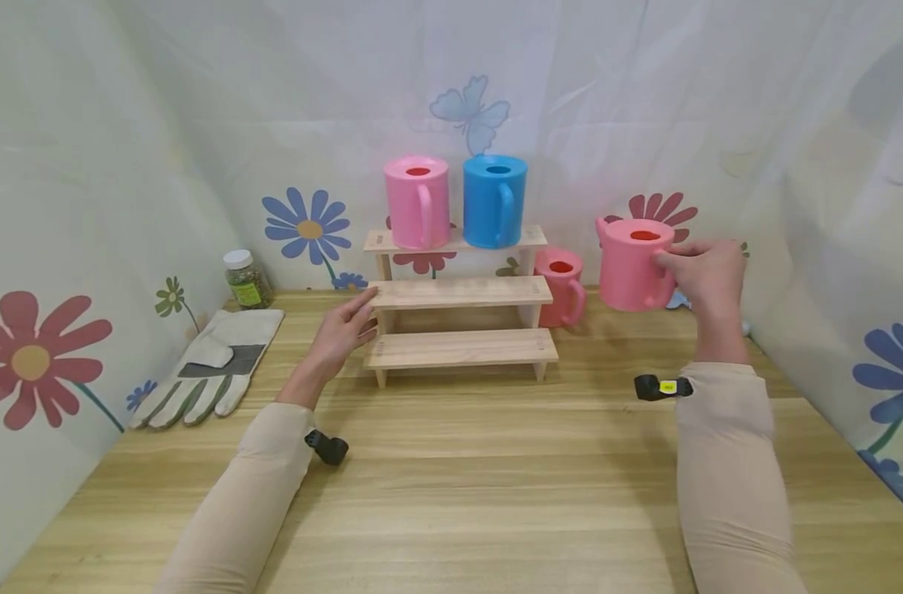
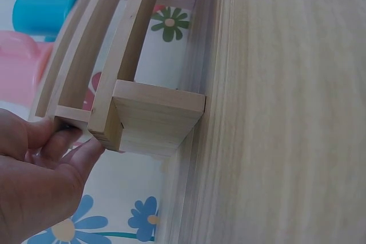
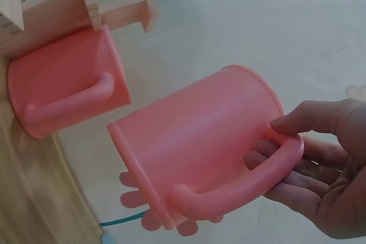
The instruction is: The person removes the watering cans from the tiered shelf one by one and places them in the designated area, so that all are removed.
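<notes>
In the head view my right hand [image 1: 707,272] holds a pink mug [image 1: 624,272] up in the air, right of the wooden step shelf [image 1: 462,351]. The right wrist view shows that hand's fingers curled round the mug's handle [image 3: 246,190], with the thumb near the rim. My left hand [image 1: 340,334] grips the left end of the shelf's middle step, thumb and fingers at the board's edge. On the top step stand a lighter pink mug [image 1: 407,206] and a blue mug [image 1: 489,210]. Another pink mug [image 1: 551,293] stands on the table behind the shelf's right side.
A work glove [image 1: 210,363] lies on the wooden table [image 1: 451,495] at the left. Behind it stands a small jar [image 1: 248,285] with a white lid. Flower-printed cloth [image 1: 310,99] hangs around the back and sides. A small blue item [image 1: 678,301] shows behind my right hand.
</notes>
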`<state>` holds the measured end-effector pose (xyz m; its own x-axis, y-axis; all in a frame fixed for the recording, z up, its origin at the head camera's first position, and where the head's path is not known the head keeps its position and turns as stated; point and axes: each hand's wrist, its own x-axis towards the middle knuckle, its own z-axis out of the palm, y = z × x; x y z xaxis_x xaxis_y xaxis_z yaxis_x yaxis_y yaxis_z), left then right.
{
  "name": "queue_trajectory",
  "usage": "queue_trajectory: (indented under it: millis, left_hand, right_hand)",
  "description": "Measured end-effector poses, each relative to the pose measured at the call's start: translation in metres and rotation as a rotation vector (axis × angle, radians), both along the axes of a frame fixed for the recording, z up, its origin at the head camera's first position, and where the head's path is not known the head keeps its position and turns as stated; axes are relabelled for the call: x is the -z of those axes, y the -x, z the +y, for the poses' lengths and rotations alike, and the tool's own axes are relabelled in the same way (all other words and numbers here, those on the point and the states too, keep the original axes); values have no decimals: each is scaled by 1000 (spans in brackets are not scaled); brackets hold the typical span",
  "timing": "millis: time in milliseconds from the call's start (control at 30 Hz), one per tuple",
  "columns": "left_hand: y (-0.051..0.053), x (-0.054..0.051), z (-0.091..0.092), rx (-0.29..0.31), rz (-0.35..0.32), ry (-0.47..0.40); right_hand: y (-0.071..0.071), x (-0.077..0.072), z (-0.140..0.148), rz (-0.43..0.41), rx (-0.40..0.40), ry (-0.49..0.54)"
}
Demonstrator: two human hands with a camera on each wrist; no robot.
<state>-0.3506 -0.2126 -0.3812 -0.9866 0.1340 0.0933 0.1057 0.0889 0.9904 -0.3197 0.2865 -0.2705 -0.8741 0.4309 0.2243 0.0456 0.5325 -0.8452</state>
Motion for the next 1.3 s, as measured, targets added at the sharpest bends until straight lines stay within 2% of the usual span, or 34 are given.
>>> queue_trajectory:
  millis: [267,600,800,1033,1167,1300]
  left_hand:
    - [-1,0,0,-1,-2,2]
    - [-1,0,0,-1,-2,3]
    - [-1,-1,0,-5,-10,2]
    - [1,1,-1,-2,-12,1]
    - [2,1,-1,-3,-9,-4]
    - [1,1,0,-7,-8,-4]
  right_hand:
    - [21,23,0,-102,14,18]
    - [39,48,-9,-126,25,89]
    - [47,60,-15,-113,11,139]
    - [57,75,-16,-48,24,130]
    - [59,80,-18,-10,21,147]
    - [59,83,-19,-16,15,157]
